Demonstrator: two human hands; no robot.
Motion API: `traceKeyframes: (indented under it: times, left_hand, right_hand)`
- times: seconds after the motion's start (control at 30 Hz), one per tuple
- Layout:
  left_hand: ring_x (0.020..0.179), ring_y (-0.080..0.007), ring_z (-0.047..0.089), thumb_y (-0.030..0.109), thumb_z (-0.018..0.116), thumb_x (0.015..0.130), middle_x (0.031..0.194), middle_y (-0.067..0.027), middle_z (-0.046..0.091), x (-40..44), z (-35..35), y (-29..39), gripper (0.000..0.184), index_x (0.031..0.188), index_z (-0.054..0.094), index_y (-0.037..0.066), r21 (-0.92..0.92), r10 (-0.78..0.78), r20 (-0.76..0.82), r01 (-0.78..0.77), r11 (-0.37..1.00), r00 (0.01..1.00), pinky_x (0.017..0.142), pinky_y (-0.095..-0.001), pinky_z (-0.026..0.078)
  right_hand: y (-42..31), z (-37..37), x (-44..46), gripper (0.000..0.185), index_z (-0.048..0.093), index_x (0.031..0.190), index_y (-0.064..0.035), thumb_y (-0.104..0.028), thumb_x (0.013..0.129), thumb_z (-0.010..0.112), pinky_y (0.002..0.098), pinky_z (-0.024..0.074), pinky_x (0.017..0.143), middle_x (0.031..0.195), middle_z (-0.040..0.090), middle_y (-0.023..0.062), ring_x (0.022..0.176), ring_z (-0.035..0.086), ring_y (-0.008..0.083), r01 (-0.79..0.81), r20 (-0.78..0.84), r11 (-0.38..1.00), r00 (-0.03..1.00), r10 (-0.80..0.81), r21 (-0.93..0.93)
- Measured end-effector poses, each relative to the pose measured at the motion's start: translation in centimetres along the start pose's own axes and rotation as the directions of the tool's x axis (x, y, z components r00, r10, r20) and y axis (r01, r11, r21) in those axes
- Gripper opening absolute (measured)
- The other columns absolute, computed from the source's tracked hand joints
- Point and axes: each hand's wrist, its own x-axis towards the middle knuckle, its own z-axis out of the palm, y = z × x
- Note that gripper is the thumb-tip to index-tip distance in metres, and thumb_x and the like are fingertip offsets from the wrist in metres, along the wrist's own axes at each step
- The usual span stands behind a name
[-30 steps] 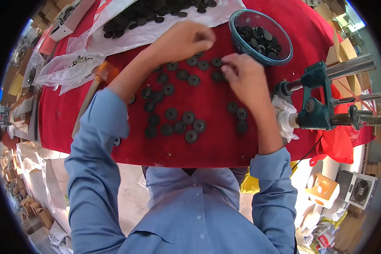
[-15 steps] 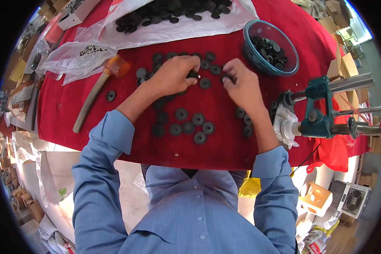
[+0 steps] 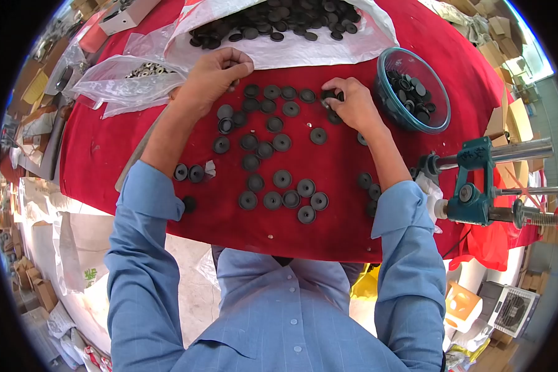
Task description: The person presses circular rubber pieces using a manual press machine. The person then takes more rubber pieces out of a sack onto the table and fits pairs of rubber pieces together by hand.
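Observation:
Round black discs [image 3: 282,179] lie scattered over the red cloth [image 3: 229,229]. My left hand [image 3: 220,73] hovers at the upper left, just below the white sack, its fingers curled together; whatever they may hold is too small to make out. To the right, my right hand [image 3: 348,102] pinches a dark disc [image 3: 333,95] between thumb and fingers, with another disc just beneath. More discs fill the open white sack [image 3: 291,57] at the back. A clear bluish bowl [image 3: 444,118] of black discs stands right of my right hand.
A green metal press [image 3: 475,180] with steel rods stands on the right. At the left lie a plastic bag [image 3: 121,93] of small metal parts and a wooden handle [image 3: 136,155], partly behind my left forearm. A white box [image 3: 127,17] sits at the back left.
My left hand has moved up and left, away from the discs, towards the sack. My right hand stays near the bowl, its fingers now around a disc. The whole view has shifted.

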Motion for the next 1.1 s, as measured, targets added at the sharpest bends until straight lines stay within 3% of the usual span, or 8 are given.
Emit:
traceKeyframes:
  times: [0.23,0.4,0.57,0.77,0.87,0.97,1.07,1.1]
  left_hand:
    - [0.078,-0.0141,0.060,0.020,0.075,0.090,0.085,-0.0039,0.066,2.0,0.3,-1.8,0.023,0.103,0.072,0.001,0.469,0.231,0.103,-0.252,0.847,0.968,0.072,-0.0312,0.048]
    - [0.086,-0.0295,0.069,0.021,0.081,0.083,0.091,-0.0161,0.072,3.0,2.6,-3.1,0.029,0.103,0.075,0.001,0.611,0.281,0.226,-0.360,0.705,0.933,0.079,-0.0410,0.055]
    - [0.090,-0.0302,0.065,0.020,0.082,0.080,0.097,-0.0170,0.068,3.1,3.5,-3.8,0.033,0.108,0.074,0.004,0.651,0.264,0.235,-0.353,0.672,0.936,0.083,-0.0420,0.052]
    - [0.097,-0.0352,0.067,0.022,0.084,0.080,0.096,-0.0167,0.069,3.4,5.4,-3.8,0.037,0.111,0.072,0.005,0.653,0.345,0.240,-0.414,0.635,0.907,0.088,-0.0450,0.053]
    - [0.099,-0.0373,0.067,0.024,0.083,0.081,0.095,-0.0162,0.070,3.6,6.2,-4.2,0.037,0.110,0.070,0.004,0.654,0.333,0.273,-0.428,0.624,0.903,0.090,-0.0465,0.053]
    - [0.095,-0.0342,0.067,0.024,0.081,0.084,0.093,-0.0127,0.070,4.7,6.3,-4.0,0.033,0.107,0.069,0.003,0.626,0.315,0.291,-0.429,0.651,0.903,0.085,-0.0450,0.054]
    - [0.086,-0.0227,0.064,0.023,0.077,0.089,0.089,-0.0056,0.068,4.2,5.1,-1.8,0.025,0.104,0.069,0.004,0.333,0.140,0.158,-0.186,0.925,0.978,0.072,-0.0363,0.052]
    - [0.082,-0.0178,0.063,0.022,0.075,0.092,0.088,-0.0029,0.067,3.8,4.6,-1.1,0.022,0.103,0.068,0.004,0.155,0.032,0.120,-0.050,0.987,0.992,0.067,-0.0324,0.051]
  right_hand:
    - [-1.1,-1.0,1.0,0.039,0.071,0.117,-0.0039,-0.017,0.082,0.082,0.0418,0.0558,0.091,0.107,0.073,0.0210,0.102,0.071,0.0347,-0.175,0.015,0.957,0.984,0.176,0.231]
    - [-3.3,0.2,1.5,0.044,0.070,0.124,-0.0050,-0.018,0.083,0.080,0.0394,0.0540,0.091,0.101,0.074,0.0169,0.096,0.071,0.0286,-0.157,0.175,0.975,0.976,0.130,0.154]
    - [-4.9,0.0,2.3,0.036,0.071,0.113,-0.0030,-0.019,0.082,0.082,0.0392,0.0543,0.086,0.094,0.072,0.0156,0.092,0.070,0.0262,-0.160,0.234,0.987,0.959,0.157,-0.006]
    - [-2.5,1.5,2.6,0.029,0.070,0.108,-0.0002,-0.019,0.088,0.077,0.0395,0.0558,0.080,0.100,0.072,0.0137,0.094,0.071,0.0282,-0.108,0.117,0.935,0.991,0.072,0.339]
    - [-4.5,-0.8,2.3,0.029,0.068,0.113,-0.0014,-0.022,0.093,0.073,0.0323,0.0536,0.072,0.100,0.070,0.0090,0.091,0.070,0.0224,-0.418,0.335,0.481,0.908,0.253,0.770]
    - [-4.3,-1.8,2.0,0.021,0.066,0.115,-0.0017,-0.017,0.101,0.065,0.0234,0.0470,0.065,0.104,0.068,0.0063,0.093,0.067,0.0156,-0.431,0.407,0.115,0.894,0.189,0.895]
    - [-4.6,-1.9,1.9,0.023,0.067,0.116,-0.0022,-0.016,0.097,0.068,0.0260,0.0507,0.067,0.100,0.070,0.0080,0.093,0.072,0.0192,-0.492,0.475,0.014,0.848,0.236,0.871]
    - [-5.0,-1.8,1.8,0.023,0.067,0.116,-0.0024,-0.015,0.097,0.067,0.0258,0.0507,0.066,0.100,0.071,0.0082,0.092,0.073,0.0191,-0.492,0.464,0.105,0.861,0.208,0.865]
